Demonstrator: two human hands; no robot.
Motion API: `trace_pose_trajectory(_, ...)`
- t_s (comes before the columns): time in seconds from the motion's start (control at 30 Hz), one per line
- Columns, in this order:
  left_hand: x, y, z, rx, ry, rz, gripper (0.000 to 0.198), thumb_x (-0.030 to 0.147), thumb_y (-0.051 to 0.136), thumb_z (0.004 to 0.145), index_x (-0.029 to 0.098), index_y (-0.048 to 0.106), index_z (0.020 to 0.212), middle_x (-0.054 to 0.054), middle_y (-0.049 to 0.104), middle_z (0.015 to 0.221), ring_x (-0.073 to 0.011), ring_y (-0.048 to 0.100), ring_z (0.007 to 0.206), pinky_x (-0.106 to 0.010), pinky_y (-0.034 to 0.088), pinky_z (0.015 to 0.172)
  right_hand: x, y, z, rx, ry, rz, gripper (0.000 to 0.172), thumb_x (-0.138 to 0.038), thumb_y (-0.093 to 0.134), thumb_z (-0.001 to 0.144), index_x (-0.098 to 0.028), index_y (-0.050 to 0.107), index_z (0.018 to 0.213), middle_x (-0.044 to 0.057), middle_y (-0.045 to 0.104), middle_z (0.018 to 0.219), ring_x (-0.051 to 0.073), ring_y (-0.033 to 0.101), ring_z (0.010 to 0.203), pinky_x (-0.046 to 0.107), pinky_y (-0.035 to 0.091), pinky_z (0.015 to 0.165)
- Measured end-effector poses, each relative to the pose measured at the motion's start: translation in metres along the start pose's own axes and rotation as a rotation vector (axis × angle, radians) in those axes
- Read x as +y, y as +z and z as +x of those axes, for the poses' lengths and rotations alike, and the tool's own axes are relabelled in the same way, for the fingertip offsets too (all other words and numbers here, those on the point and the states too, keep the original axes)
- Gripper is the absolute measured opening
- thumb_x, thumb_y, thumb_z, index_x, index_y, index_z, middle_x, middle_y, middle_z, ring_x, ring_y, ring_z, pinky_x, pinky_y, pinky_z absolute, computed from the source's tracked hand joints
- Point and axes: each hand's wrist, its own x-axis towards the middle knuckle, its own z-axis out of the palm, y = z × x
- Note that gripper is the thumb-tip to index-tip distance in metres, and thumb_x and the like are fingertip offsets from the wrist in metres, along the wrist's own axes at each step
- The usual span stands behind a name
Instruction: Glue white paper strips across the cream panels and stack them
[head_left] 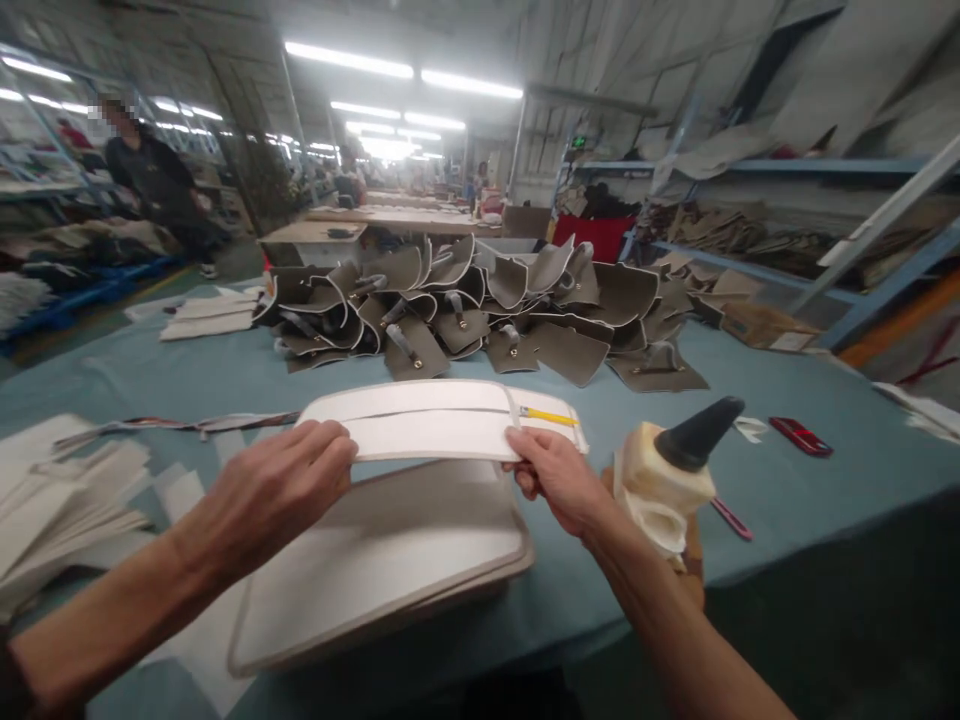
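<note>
Centrally, left hand (pixel 289 472) and right hand (pixel 559 474) grip white panel (pixel 420 434); carton label (pixel 791 341), right of frame, illegible; left fingertips hidden.

Right of the grip lie a red-and-black object (pixel 801 436) (a slim pink item (pixel 731 519) nearer) and, farther off, a cardboard box (pixel 771 326).

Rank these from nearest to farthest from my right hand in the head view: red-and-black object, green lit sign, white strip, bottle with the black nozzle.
From your right hand:
1. White strip, in its grip.
2. Bottle, just to its right.
3. Red-and-black object, farther right.
4. Green lit sign, far background.
</note>
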Motion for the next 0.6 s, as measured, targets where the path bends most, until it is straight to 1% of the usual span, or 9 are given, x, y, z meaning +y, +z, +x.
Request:
trace_pose_trajectory(0.07, 0.011, -0.013, -0.013, 0.012, -0.028, 0.082, 0.02, 0.014, 0.047, 0.097, 0.023, 0.058, 0.083, -0.004, 0.068, 0.087, -0.0221, 0.064, 0.082, -0.035, 0.05, 0.072, -0.001, 0.004, -0.012, -0.017, -0.028, -0.076, 0.056, -0.07, 0.077, 0.071, -0.017, 0.06, 0.071, -0.002, 0.06, 0.06, 0.005, 0.038, 0.042, 0.018, 0.029, 0.039)
trace_pose_trajectory(0.1, 0.017, -0.019, -0.02, 0.025, -0.035, 0.103, 0.017, 0.014, 0.048, 0.097, 0.022, 0.058, 0.085, -0.005, 0.068, 0.089, -0.0227, 0.065, 0.084, -0.036, 0.052, 0.075, -0.001, 0.005, -0.019, -0.025, -0.032, -0.11, 0.056, -0.07, 0.076, 0.072, -0.016, 0.063, 0.075, -0.002, 0.06, 0.059, 0.005, 0.037, 0.042, 0.018, 0.029, 0.04)
trace_pose_trajectory(0.17, 0.034, -0.029, -0.035, 0.076, -0.113, 0.086, 0.011, 0.013, 0.053, 0.096, 0.022, 0.057, 0.091, -0.005, 0.069, 0.092, -0.0229, 0.064, 0.087, -0.038, 0.052, 0.08, -0.001, 0.009, -0.032, -0.042, -0.016, -0.164, 0.058, -0.071, 0.074, 0.074, -0.015, 0.068, 0.091, -0.003, 0.058, 0.057, 0.007, 0.037, 0.043, 0.019, 0.027, 0.041)
trace_pose_trajectory(0.23, 0.056, -0.037, -0.051, 0.137, -0.223, 0.065, 0.011, 0.011, 0.058, 0.095, 0.022, 0.056, 0.095, -0.004, 0.069, 0.093, -0.0225, 0.063, 0.087, -0.038, 0.05, 0.081, 0.0, 0.013, -0.044, -0.044, 0.009, -0.208, 0.071, -0.072, 0.074, 0.074, -0.013, 0.069, 0.113, -0.005, 0.056, 0.054, 0.009, 0.038, 0.044, 0.02, 0.026, 0.041)
trace_pose_trajectory(0.3, 0.081, -0.041, -0.064, 0.197, -0.342, 0.056, 0.015, 0.008, 0.061, 0.093, 0.022, 0.057, 0.097, -0.004, 0.07, 0.094, -0.0221, 0.061, 0.087, -0.038, 0.047, 0.081, 0.004, 0.015, -0.055, -0.026, 0.034, -0.262, 0.085, -0.074, 0.074, 0.071, -0.012, 0.066, 0.128, -0.005, 0.054, 0.051, 0.01, 0.039, 0.044, 0.021, 0.025, 0.042)
trace_pose_trajectory(0.37, 0.107, -0.04, -0.072, 0.272, -0.459, 0.02, 0.016, 0.006, 0.062, 0.093, 0.022, 0.058, 0.097, -0.002, 0.071, 0.093, -0.0207, 0.06, 0.088, -0.037, 0.045, 0.083, 0.011, 0.012, -0.065, 0.01, 0.063, -0.335, 0.092, -0.078, 0.074, 0.068, -0.012, 0.066, 0.133, -0.005, 0.052, 0.05, 0.012, 0.038, 0.044, 0.023, 0.025, 0.042)
trace_pose_trajectory(0.47, 0.137, -0.027, -0.076, 0.378, -0.62, -0.067, 0.016, 0.007, 0.061, 0.094, 0.023, 0.062, 0.094, 0.0, 0.072, 0.094, -0.0197, 0.058, 0.092, -0.035, 0.043, 0.087, 0.025, -0.003, -0.072, 0.092, 0.114, -0.457, 0.1, -0.084, 0.072, 0.064, -0.013, 0.067, 0.134, -0.004, 0.05, 0.049, 0.014, 0.039, 0.044, 0.025, 0.027, 0.042)
trace_pose_trajectory(0.53, 0.15, -0.017, -0.076, 0.41, -0.683, -0.102, 0.015, 0.009, 0.059, 0.095, 0.022, 0.064, 0.093, 0.0, 0.073, 0.096, -0.0196, 0.057, 0.093, -0.035, 0.042, 0.09, 0.036, -0.017, -0.073, 0.155, 0.133, -0.506, 0.106, -0.089, 0.069, 0.062, -0.013, 0.067, 0.135, -0.004, 0.048, 0.049, 0.015, 0.04, 0.044, 0.026, 0.029, 0.043)
trace_pose_trajectory(0.6, 0.156, -0.01, -0.075, 0.428, -0.706, -0.128, 0.014, 0.01, 0.057, 0.096, 0.022, 0.065, 0.092, 0.0, 0.072, 0.096, -0.0196, 0.056, 0.094, -0.034, 0.042, 0.091, 0.046, -0.029, -0.074, 0.161, 0.17, -0.521, 0.107, -0.09, 0.071, 0.059, -0.013, 0.068, 0.135, -0.002, 0.051, 0.052, 0.017, 0.045, 0.046, 0.029, 0.034, 0.044)
